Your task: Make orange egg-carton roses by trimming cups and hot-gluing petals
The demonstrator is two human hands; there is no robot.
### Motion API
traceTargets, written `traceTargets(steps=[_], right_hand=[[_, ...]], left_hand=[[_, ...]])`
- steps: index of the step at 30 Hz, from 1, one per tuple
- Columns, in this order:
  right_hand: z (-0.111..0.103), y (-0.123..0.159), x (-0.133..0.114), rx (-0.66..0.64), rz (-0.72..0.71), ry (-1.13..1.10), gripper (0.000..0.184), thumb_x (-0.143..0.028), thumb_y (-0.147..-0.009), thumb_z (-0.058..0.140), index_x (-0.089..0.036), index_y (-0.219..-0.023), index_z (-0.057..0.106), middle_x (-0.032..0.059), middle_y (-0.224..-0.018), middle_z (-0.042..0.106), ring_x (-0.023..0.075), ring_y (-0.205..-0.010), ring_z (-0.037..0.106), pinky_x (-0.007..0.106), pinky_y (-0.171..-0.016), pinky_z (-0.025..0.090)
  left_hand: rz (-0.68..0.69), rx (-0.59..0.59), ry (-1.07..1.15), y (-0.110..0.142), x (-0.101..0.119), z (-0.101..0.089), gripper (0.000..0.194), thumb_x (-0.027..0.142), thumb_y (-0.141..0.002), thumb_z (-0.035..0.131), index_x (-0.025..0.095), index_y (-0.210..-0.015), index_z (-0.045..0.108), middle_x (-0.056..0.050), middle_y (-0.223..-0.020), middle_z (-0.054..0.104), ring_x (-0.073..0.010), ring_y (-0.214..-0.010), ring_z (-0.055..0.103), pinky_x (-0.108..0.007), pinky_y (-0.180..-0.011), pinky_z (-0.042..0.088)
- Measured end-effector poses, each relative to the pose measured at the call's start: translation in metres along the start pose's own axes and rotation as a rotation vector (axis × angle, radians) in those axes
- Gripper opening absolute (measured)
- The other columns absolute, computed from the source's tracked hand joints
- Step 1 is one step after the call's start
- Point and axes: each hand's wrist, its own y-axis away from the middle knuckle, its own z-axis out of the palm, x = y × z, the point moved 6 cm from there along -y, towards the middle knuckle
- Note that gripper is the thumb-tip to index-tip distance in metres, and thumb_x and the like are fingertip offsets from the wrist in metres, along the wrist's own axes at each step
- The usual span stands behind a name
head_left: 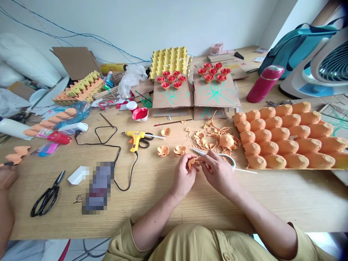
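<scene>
My left hand [184, 174] is closed on a small orange egg-carton flower piece [192, 162] just above the wooden table [174, 203]. My right hand [217, 172] grips white-handled scissors [214, 156], whose blades point left at the piece. Two finished orange paper flowers [163, 150] [179, 150] lie just beyond my hands, with a third [165, 131] farther back. A heap of orange trimmings and a cut cup [217, 139] lies beside the scissors. An upturned orange egg tray [290, 136] lies to the right.
A yellow glue gun [136, 138] with its black cord lies left of centre; black scissors [46, 197] at front left. Cardboard panels with red flowers [214, 87], a yellow egg tray [169, 61], a magenta flask [264, 84] and a fan [323, 65] stand behind. Another person's arm [5, 203] is at far left.
</scene>
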Motion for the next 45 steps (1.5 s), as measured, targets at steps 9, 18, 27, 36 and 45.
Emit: traceTargets(steps=[9, 18, 27, 36, 45], right_hand=[[0.002, -0.001, -0.002, -0.047, -0.029, 0.055, 0.020, -0.018, -0.094, 0.054, -0.023, -0.099, 0.073, 0.0030, -0.086, 0.060, 0.0124, -0.059, 0.055, 0.023, -0.052, 0.034], [0.004, -0.001, -0.001, -0.052, -0.036, 0.060, 0.024, -0.014, -0.092, 0.053, -0.025, -0.096, 0.073, 0.0023, -0.084, 0.059, 0.0121, -0.059, 0.054, 0.024, -0.052, 0.032], [0.002, 0.001, -0.006, -0.022, -0.132, 0.133, 0.023, -0.013, -0.092, 0.051, -0.021, -0.093, 0.072, 0.0034, -0.084, 0.058, 0.0124, -0.061, 0.053, 0.024, -0.051, 0.029], [-0.001, 0.001, -0.014, 0.037, -0.255, 0.233, 0.027, -0.015, -0.099, 0.046, -0.019, -0.086, 0.069, 0.0050, -0.084, 0.058, 0.0128, -0.062, 0.050, 0.025, -0.056, 0.031], [0.000, 0.003, -0.016, 0.041, -0.318, 0.278, 0.027, -0.014, -0.098, 0.047, -0.021, -0.088, 0.071, 0.0054, -0.082, 0.058, 0.0150, -0.062, 0.051, 0.027, -0.057, 0.031]], left_hand=[[-0.071, -0.034, 0.067, -0.001, 0.001, 0.003, 0.022, 0.007, -0.086, 0.053, 0.018, -0.103, 0.059, -0.003, -0.095, 0.069, -0.0113, -0.074, 0.067, -0.020, -0.065, 0.056], [-0.025, -0.051, -0.033, 0.000, 0.000, 0.000, 0.032, 0.002, -0.082, 0.051, 0.020, -0.107, 0.060, -0.003, -0.095, 0.073, -0.0136, -0.078, 0.070, -0.023, -0.071, 0.056], [0.055, -0.114, -0.148, 0.000, 0.010, -0.002, 0.039, -0.003, -0.083, 0.045, 0.022, -0.109, 0.059, -0.002, -0.090, 0.075, -0.0142, -0.075, 0.072, -0.025, -0.072, 0.056], [-0.083, -0.135, 0.024, -0.004, 0.004, -0.002, 0.023, 0.008, -0.089, 0.049, 0.020, -0.107, 0.057, -0.002, -0.086, 0.074, -0.0143, -0.069, 0.073, -0.021, -0.058, 0.056], [-0.081, -0.146, -0.041, -0.002, 0.004, -0.003, 0.022, 0.010, -0.091, 0.050, 0.020, -0.109, 0.058, -0.002, -0.080, 0.074, -0.0140, -0.064, 0.071, -0.022, -0.058, 0.054]])
